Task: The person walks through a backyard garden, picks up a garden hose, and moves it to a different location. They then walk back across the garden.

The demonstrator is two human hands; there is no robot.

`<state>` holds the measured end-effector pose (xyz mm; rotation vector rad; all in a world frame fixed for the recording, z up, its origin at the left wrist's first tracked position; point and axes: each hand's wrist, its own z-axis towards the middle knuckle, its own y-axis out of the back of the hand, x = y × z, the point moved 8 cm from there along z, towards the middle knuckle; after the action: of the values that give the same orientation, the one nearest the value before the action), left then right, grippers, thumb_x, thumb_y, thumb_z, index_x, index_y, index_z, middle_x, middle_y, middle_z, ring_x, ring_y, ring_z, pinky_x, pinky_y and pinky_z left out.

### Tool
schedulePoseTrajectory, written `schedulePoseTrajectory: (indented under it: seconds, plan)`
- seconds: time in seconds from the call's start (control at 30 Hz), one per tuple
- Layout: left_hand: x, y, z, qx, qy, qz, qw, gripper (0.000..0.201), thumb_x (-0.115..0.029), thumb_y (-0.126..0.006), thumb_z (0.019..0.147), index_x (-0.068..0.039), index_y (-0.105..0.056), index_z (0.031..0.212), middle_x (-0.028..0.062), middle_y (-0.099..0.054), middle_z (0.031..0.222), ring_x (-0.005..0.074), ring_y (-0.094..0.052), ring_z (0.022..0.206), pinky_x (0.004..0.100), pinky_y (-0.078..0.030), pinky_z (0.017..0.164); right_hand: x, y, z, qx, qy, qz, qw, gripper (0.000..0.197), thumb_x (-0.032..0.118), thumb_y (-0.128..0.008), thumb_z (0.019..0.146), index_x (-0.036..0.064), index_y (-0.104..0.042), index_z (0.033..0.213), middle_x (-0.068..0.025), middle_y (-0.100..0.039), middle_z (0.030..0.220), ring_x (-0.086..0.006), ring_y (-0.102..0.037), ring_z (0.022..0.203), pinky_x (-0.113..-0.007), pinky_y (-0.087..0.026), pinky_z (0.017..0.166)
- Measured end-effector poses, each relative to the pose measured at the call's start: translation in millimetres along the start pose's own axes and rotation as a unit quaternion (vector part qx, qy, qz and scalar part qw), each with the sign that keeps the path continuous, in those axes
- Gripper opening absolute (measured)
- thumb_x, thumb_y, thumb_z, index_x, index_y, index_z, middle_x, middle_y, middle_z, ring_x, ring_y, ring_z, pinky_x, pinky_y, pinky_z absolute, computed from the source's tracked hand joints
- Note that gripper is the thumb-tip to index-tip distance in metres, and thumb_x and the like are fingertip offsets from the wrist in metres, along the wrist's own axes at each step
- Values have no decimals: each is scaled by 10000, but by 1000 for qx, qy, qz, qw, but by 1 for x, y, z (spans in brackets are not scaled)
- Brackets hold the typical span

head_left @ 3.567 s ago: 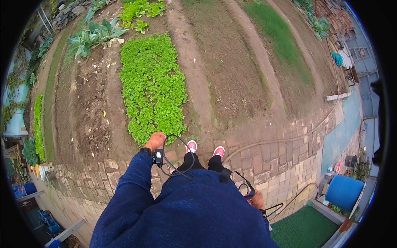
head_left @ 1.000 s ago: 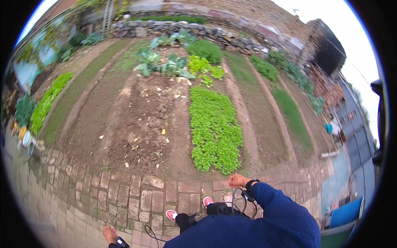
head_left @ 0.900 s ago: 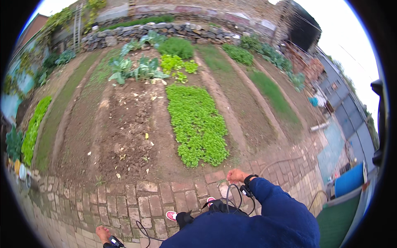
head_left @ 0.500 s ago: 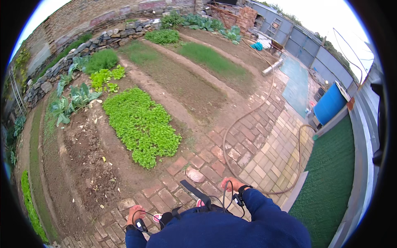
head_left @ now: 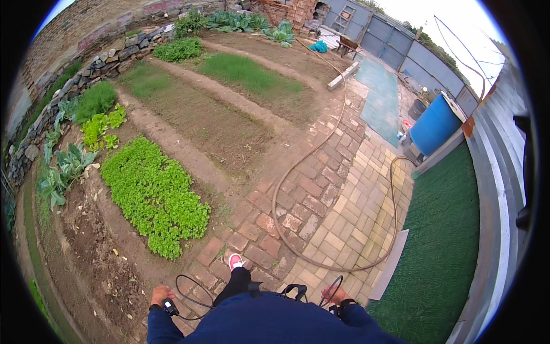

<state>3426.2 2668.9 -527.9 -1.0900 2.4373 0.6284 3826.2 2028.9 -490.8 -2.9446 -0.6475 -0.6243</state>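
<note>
My left hand [head_left: 161,294] hangs low at my left side, its fingers loose and holding nothing that I can see. On its wrist sits a small black device with a thin black cable [head_left: 195,286] looping toward my body. At my other side, my right hand [head_left: 337,294] is held low with its fingers loosely apart. Another black cable loop passes close by its fingers, from a black wristband. Between the hands, one foot in a pink shoe [head_left: 235,261] steps forward on the brick path [head_left: 260,243].
A brown hose [head_left: 298,252] curves across the paving. Leafy green plants [head_left: 157,195] grow in a bed at the left. To the right lie green matting [head_left: 438,258], a blue barrel [head_left: 435,125] and a corrugated metal fence [head_left: 498,189]. A grey gate [head_left: 389,40] stands far ahead.
I have moved forward along the path and the view has turned right, so the beds shift left. A pink shoe has come forward. Both hands now appear lower, nearer my sides.
</note>
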Motion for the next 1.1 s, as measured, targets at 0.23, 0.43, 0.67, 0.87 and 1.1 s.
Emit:
schedulePoseTrajectory:
  seconds: [0.23,0.43,0.67,0.87,1.1]
  plan:
    - [-213,-175,65,139,-100,223,960,145,-107,-469,838,-6,-573,850,108,-603,700,212,-602,558,338,-498,473,86,42,15,-39,41,100,993,193,144,-686,681,79,-579,829,-63,-629,794,-217,-620,681,-364,-492,590]
    - [-431,-421,52,140,-216,262,930,148,-154,-533,806,-16,-586,797,55,-591,672,159,-582,562,301,-449,454,120,106,43,-69,-24,142,987,74,130,-482,844,78,-534,832,-69,-610,749,-236,-622,664,-381,-488,545]
    - [-506,-619,50,130,-201,304,922,155,-140,-516,846,-6,-571,901,94,-616,772,186,-615,619,308,-487,500,242,276,186,-87,3,150,985,192,195,-389,900,91,-532,827,-64,-600,774,-229,-606,654,-360,-491,552]
    - [-516,-697,58,128,-53,209,968,133,-52,-550,800,24,-565,909,150,-612,766,267,-618,590,384,-530,516,447,399,214,-60,112,149,981,46,95,-570,812,93,-525,821,-18,-588,765,-164,-607,666,-312,-494,567]
    - [-618,-891,151,118,-84,311,939,103,-49,-551,776,6,-596,851,142,-606,736,257,-616,596,377,-515,508,584,513,273,-144,94,139,975,76,109,-580,807,85,-516,774,-41,-577,693,-160,-614,640,-288,-479,516]
